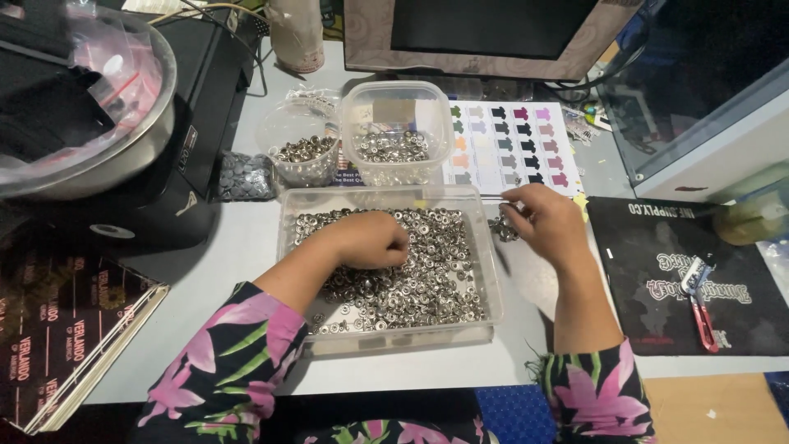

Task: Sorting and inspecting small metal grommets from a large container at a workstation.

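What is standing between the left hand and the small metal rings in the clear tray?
Nothing visible. The left hand rests directly on the metal rings inside the clear tray, which is open on top. The right hand is beside the tray, outside it.

Steel bowl (152, 123) holding plastic bags, colour chart sheet (514, 144), red-handled snips (703, 308) on black mat (649, 247), monitor (493, 37)

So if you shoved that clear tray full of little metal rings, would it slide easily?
The clear tray probably feels heavy, given the deep pile of metal rings. On the smooth table it may still slide, and the loose rings would likely shift and rattle.
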